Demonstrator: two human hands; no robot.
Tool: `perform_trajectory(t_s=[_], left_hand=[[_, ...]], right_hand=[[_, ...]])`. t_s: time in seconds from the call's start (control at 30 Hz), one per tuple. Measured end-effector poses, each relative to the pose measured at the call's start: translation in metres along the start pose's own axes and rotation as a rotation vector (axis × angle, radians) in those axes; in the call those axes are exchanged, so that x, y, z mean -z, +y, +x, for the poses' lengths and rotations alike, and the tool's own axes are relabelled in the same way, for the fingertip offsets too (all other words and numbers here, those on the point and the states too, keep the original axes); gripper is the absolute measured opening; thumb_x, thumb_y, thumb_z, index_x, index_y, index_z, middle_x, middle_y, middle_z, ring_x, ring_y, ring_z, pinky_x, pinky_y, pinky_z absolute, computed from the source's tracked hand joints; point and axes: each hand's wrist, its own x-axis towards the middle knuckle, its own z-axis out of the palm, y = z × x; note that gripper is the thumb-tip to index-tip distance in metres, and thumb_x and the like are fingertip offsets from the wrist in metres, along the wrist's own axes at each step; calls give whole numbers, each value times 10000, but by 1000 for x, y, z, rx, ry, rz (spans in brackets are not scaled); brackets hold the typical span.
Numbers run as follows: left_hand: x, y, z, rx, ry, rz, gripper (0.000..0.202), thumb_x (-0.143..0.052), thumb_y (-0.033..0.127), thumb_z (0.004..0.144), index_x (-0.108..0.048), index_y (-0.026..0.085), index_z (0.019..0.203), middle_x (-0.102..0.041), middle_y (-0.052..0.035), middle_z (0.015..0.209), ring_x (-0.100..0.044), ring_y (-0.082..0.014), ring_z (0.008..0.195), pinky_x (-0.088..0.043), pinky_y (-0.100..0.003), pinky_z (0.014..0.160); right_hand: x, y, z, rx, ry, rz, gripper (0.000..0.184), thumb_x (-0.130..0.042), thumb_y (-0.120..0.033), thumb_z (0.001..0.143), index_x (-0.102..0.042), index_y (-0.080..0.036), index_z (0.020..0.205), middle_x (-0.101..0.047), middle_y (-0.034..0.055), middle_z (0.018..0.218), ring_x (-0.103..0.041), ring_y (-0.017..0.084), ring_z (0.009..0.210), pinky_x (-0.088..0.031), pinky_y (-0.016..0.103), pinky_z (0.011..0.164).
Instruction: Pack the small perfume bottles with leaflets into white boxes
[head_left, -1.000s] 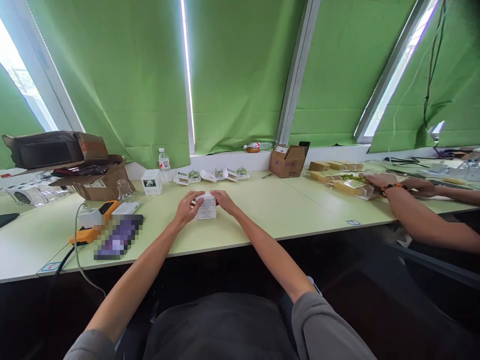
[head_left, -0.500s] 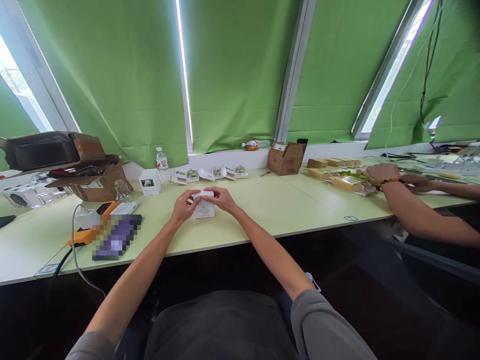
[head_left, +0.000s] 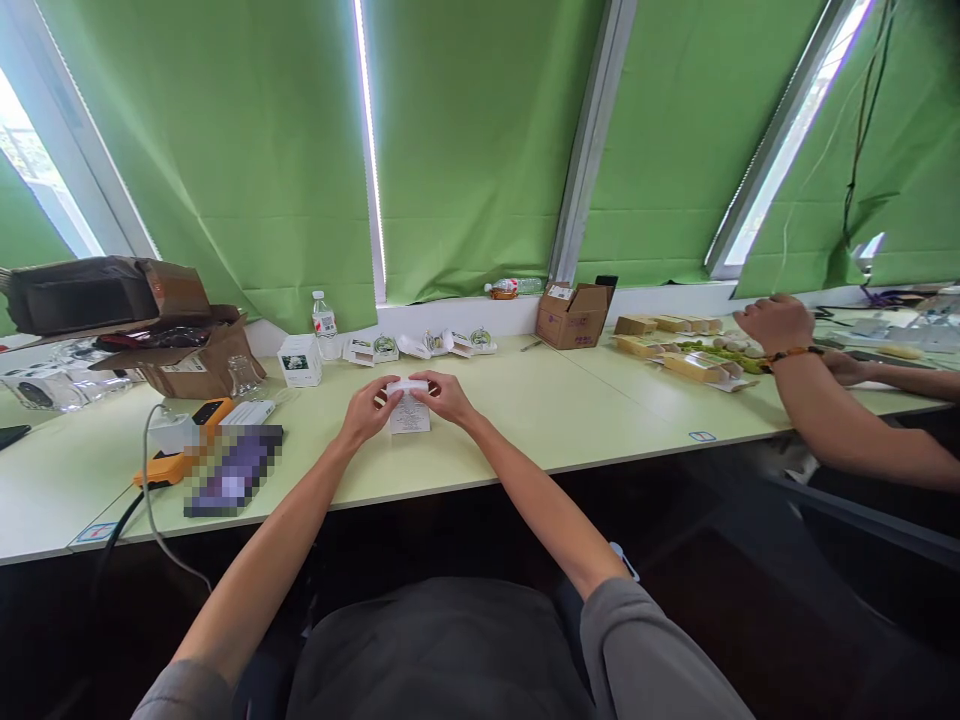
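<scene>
A small white box (head_left: 410, 412) with fine print on its front stands near the middle of the table (head_left: 480, 445). My left hand (head_left: 367, 410) grips its top left edge between thumb and fingers. On the top right edge, my right hand (head_left: 448, 398) pinches it in the same way. The two thumbs come close together at the top of the box, which they partly cover. Behind my hands lie several white packets with green print (head_left: 375, 349). To their left stands a white box with a dark picture (head_left: 300, 361).
Left are a clear plastic bottle (head_left: 324, 325), a glass flask (head_left: 244, 377), an orange power strip (head_left: 169, 466) with a cable, a blurred phone (head_left: 236, 470) and cardboard boxes (head_left: 199, 360). At right, a brown carton (head_left: 574, 316), yellow boxes (head_left: 701, 367) and another person's hand (head_left: 780, 325).
My hands stay on the white box with hardly any movement. At right, the other person's near hand has risen from the yellow boxes.
</scene>
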Motion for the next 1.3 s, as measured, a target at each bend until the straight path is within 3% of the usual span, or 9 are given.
perform_trajectory(t_s=[0.8,1.03,1.3], left_hand=[[-1,-3,2,34,-8,10,478,-426,574,902,-632,229,1160,-628,-22,812,-630,-150,708,-532,-242,573],[-1,-5,3,65,-13,-78,469,-451,567,895,-632,210,1141,-632,-31,828,-626,-148,709,-540,-234,544],[0,-4,3,76,-12,-135,480,-452,575,890,-643,198,1117,-675,-47,889,-629,-151,728,-564,-246,549]], right_hand=[[-2,7,1,7,45,-100,370,-591,-466,858,-695,-187,1078,-708,52,917,-614,147,700,-495,267,638],[-2,9,1,-18,69,-79,429,-558,-514,857,-672,-162,1075,-592,10,717,-527,127,615,-443,254,585],[-3,7,0,-16,48,-24,407,-544,-531,859,-671,-170,1001,-638,30,777,-559,139,648,-444,258,592]])
